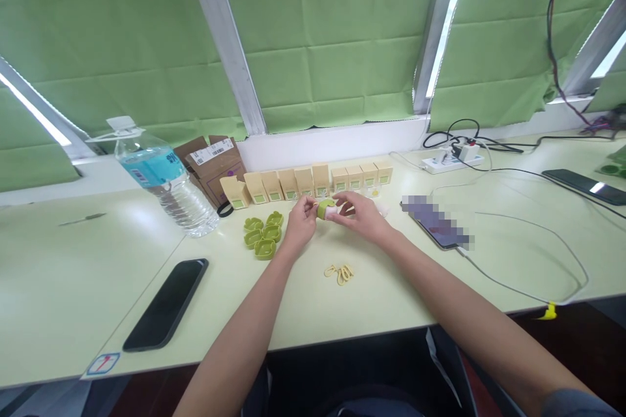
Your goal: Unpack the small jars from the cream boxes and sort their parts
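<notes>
Both hands meet just above the pale bench (381, 300), near its middle. The left hand (300, 223) and the right hand (364, 215) hold one small green piece (325, 210) between them. The fingers of each hand are closed on it from opposite sides, the left pinching the green end and the right on the pale end. The piece is off the bench and sits just in front of a row of small tan boxes (308, 184) that stand upright side by side along the back edge. Left of the hands, near the left wrist, a cluster of green shells (264, 236) lies on the bench, the shells touching one another. Nearer the person, between the two forearms, lies a little heap of yellow loops (340, 273). A clear water bottle (163, 177) lies tilted at the left, with an open cardboard carton (215, 161) behind it. A black phone (167, 303) lies face up near the front left edge. A second phone (437, 225) lies to the right of the hands with a cable plugged into it. A white power strip (452, 158) sits by the wall.
</notes>
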Demonstrator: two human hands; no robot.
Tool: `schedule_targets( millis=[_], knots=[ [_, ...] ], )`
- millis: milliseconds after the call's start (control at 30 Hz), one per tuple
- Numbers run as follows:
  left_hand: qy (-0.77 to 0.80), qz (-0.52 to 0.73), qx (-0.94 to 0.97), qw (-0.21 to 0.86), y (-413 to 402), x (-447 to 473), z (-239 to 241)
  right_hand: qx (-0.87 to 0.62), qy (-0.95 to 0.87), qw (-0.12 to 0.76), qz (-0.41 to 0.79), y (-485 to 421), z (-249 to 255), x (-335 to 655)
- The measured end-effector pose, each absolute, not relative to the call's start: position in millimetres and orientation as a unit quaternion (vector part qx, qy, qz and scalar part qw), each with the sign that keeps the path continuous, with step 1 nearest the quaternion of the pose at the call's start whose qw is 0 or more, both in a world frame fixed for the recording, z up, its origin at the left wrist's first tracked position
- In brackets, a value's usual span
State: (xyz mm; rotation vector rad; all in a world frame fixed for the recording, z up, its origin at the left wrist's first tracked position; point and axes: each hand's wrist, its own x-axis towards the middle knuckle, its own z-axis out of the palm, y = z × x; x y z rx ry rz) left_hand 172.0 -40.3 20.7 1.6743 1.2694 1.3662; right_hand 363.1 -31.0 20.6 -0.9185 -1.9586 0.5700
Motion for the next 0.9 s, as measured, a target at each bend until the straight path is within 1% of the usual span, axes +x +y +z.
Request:
schedule_targets(
  millis=[133,267,333,400,533,600,767,900],
  knots=[
    [0.463,0.538,0.616,0.342,-43,175,22,-0.393,-0.779,0.437,0.220,-29,22,363],
    [0.447,0.537,0.602,0.387,-43,175,23,-0.373,-0.779,0.443,0.241,-28,22,363],
    [0.445,0.529,0.608,0.390,-44,173,24,-0.368,-0.781,0.443,0.243,-27,21,363],
    [0.455,0.513,0.633,0.359,-48,172,27,-0.366,-0.786,0.440,0.234,-26,20,363],
    [0.493,0.430,0.722,0.225,-58,173,35,-0.350,-0.814,0.422,0.192,-25,18,364],
    [0.493,0.399,0.751,0.184,-63,174,38,-0.343,-0.823,0.418,0.174,-25,19,364],
    [0.487,0.394,0.759,0.178,-67,178,37,-0.346,-0.831,0.404,0.162,-28,22,366],
    [0.497,0.398,0.744,0.202,-67,179,37,-0.349,-0.826,0.409,0.168,-29,23,365]
  ],
)
